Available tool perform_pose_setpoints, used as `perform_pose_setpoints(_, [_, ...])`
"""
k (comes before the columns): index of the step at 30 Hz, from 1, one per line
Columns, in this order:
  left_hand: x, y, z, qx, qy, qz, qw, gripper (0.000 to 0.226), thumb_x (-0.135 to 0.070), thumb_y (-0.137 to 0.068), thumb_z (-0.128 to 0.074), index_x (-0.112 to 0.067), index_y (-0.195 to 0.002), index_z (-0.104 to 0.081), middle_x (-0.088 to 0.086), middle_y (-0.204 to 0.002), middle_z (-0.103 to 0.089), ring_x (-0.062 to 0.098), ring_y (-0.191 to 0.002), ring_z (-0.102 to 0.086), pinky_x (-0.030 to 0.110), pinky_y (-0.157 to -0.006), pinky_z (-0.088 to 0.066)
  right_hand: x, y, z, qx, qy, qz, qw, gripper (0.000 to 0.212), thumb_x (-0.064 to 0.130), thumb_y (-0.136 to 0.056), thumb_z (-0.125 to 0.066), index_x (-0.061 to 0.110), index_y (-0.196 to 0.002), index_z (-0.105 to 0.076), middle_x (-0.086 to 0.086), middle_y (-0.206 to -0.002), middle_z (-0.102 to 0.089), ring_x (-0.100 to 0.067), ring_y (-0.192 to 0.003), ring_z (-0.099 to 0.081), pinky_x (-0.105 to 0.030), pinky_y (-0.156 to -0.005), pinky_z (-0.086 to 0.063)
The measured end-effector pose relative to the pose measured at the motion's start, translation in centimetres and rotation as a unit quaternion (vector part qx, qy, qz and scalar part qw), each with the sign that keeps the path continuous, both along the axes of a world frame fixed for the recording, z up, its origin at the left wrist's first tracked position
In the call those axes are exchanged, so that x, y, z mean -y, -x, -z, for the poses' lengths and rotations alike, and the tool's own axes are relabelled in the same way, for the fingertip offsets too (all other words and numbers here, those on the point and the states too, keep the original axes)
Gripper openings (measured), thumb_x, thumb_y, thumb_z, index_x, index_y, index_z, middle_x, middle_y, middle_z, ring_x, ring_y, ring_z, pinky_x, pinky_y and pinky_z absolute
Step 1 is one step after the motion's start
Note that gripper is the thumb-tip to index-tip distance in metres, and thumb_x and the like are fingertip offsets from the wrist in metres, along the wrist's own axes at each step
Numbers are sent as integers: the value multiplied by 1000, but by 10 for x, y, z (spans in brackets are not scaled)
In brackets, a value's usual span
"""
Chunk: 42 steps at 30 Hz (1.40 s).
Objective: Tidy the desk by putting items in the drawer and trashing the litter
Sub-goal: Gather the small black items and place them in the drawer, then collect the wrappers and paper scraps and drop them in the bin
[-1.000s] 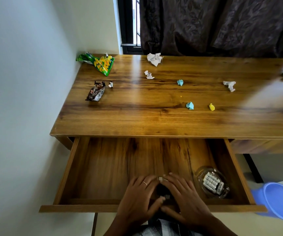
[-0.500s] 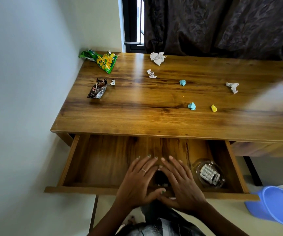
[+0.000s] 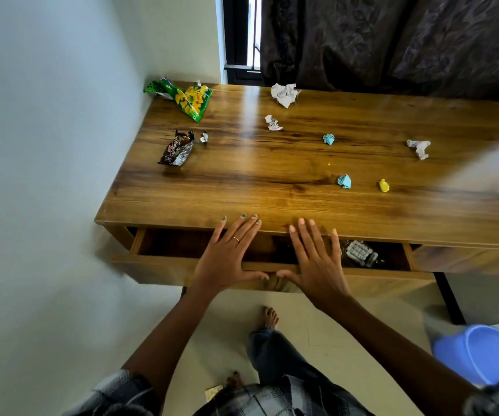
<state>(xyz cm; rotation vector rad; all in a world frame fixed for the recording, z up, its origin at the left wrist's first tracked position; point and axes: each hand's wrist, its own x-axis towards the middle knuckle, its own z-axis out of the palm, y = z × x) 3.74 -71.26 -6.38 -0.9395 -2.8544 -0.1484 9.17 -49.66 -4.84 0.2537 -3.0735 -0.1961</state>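
While both palms lie flat on the wooden drawer [image 3: 182, 261] front, I judge I am pushing it shut, with litter next. At far left on the brown wooden desk [image 3: 272, 193] lie a green-and-yellow snack bag [image 3: 186, 99] and a dark crinkled chocolate wrapper [image 3: 176, 148]. My left hand [image 3: 227, 256], fingers straight and spread, holds nothing; my right hand [image 3: 317, 259] the same. Beside it, a clear glass dish of white tablets [image 3: 359, 253] sits inside. Crumpled papers need gathering toward the blue plastic bin [image 3: 485, 355].
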Motion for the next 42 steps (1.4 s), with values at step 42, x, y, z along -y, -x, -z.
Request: perform_pose_setpoints(42, [-36,27,18,3,-292,-136,947,36,-38,-91,-45,-26,-124,-51,-6,-134,-54,9,-129,-43,29,-109,-27,12,73,-2,-135,140,29,981,26,46,-81,-38,28,-86,-55,2,-84,-59,-17,-79,-53,-34,-65,-50])
